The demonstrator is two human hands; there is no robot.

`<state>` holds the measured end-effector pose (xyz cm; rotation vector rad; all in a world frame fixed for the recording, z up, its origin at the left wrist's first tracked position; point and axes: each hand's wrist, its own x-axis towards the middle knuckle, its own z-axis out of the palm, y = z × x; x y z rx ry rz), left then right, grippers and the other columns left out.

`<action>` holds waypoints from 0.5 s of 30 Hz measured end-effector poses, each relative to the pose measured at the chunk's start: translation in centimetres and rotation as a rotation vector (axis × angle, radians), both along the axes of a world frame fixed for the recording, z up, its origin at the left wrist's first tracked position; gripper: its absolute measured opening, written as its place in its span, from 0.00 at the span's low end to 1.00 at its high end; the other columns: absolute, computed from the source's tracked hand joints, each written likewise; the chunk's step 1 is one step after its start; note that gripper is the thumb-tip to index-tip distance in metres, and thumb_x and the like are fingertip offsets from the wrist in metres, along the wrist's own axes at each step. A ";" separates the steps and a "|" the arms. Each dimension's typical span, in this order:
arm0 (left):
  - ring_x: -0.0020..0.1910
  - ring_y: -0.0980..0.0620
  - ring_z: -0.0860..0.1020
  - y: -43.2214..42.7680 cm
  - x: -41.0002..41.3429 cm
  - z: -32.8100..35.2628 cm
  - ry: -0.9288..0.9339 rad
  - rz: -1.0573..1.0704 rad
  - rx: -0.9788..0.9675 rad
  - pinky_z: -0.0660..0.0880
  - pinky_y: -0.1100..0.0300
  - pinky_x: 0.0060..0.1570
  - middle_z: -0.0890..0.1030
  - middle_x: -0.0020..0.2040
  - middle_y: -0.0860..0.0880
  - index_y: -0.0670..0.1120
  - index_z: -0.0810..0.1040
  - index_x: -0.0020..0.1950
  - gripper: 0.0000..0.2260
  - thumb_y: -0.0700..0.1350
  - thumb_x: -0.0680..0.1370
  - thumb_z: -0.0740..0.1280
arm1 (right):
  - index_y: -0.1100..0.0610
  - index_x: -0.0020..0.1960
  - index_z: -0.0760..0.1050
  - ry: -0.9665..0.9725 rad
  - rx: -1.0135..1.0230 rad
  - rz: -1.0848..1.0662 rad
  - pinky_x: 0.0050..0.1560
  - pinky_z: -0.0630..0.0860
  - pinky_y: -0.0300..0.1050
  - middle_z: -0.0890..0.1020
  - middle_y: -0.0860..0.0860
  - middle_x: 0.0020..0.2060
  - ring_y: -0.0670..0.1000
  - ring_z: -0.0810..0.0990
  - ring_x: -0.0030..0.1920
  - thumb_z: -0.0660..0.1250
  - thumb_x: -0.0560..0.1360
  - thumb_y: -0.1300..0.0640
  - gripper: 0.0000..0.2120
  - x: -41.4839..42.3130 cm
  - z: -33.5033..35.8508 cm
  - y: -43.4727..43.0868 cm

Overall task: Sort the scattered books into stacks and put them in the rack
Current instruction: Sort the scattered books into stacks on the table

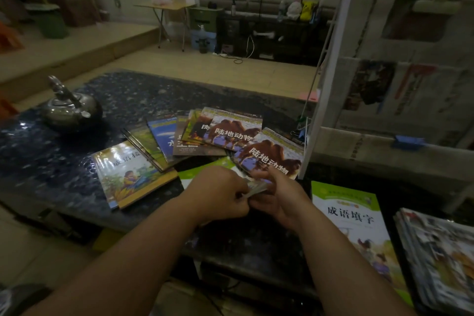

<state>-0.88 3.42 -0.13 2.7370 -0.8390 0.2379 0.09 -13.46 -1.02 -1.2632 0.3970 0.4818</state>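
Several thin picture books lie fanned out on the dark patterned table (64, 169). A camel-cover book (269, 155) is tilted up at the centre, and both my hands grip a small bundle of books at its near edge. My left hand (218, 194) closes on the bundle from the left; my right hand (279, 195) holds it from the right with the thumb on the camel cover. A second camel book (233, 131) lies behind. A yellow-spined book (130, 174) lies to the left. A green-and-white book (356, 226) lies to the right. The white rack (331, 64) stands at the right.
A metal teapot (70, 108) sits on the table's far left. A stack of books (438, 259) lies at the near right edge. Blue clips (407, 141) hold newspaper onto the rack's shelves. Open floor lies beyond the table.
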 end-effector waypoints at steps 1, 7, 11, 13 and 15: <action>0.26 0.50 0.71 -0.3 -0.2 0.0 0.004 -0.018 -0.007 0.70 0.59 0.28 0.76 0.28 0.49 0.50 0.84 0.38 0.19 0.58 0.67 0.57 | 0.62 0.50 0.79 0.015 -0.026 -0.002 0.52 0.79 0.55 0.81 0.61 0.49 0.58 0.81 0.48 0.60 0.81 0.55 0.13 0.0 0.0 0.0; 0.33 0.53 0.75 -1.2 -0.4 -1.0 0.047 -0.073 0.052 0.72 0.56 0.33 0.78 0.33 0.52 0.53 0.83 0.43 0.22 0.65 0.73 0.56 | 0.61 0.45 0.80 0.078 -0.223 0.065 0.39 0.79 0.48 0.81 0.58 0.41 0.57 0.81 0.40 0.56 0.74 0.74 0.15 0.1 -0.3 -0.5; 0.41 0.51 0.76 -0.6 0.3 -1.8 0.119 0.178 0.035 0.73 0.55 0.39 0.80 0.43 0.51 0.50 0.82 0.47 0.22 0.62 0.77 0.53 | 0.60 0.50 0.83 0.019 -0.300 0.070 0.49 0.82 0.56 0.82 0.62 0.47 0.64 0.84 0.47 0.55 0.71 0.76 0.22 0.8 -1.4 -0.9; 0.41 0.49 0.74 0.0 0.9 -2.0 0.158 0.408 0.130 0.72 0.55 0.38 0.78 0.45 0.49 0.48 0.79 0.47 0.15 0.55 0.79 0.57 | 0.59 0.48 0.84 -0.005 -0.303 0.046 0.51 0.81 0.58 0.81 0.61 0.50 0.64 0.84 0.48 0.56 0.70 0.76 0.22 1.0 -1.6 -1.1; 0.43 0.47 0.73 0.7 1.2 -2.2 0.269 0.621 0.160 0.71 0.55 0.40 0.74 0.46 0.47 0.45 0.76 0.51 0.14 0.54 0.80 0.58 | 0.57 0.45 0.86 -0.039 -0.287 0.018 0.49 0.82 0.56 0.81 0.60 0.55 0.63 0.84 0.46 0.56 0.68 0.76 0.23 1.2 -1.6 -1.4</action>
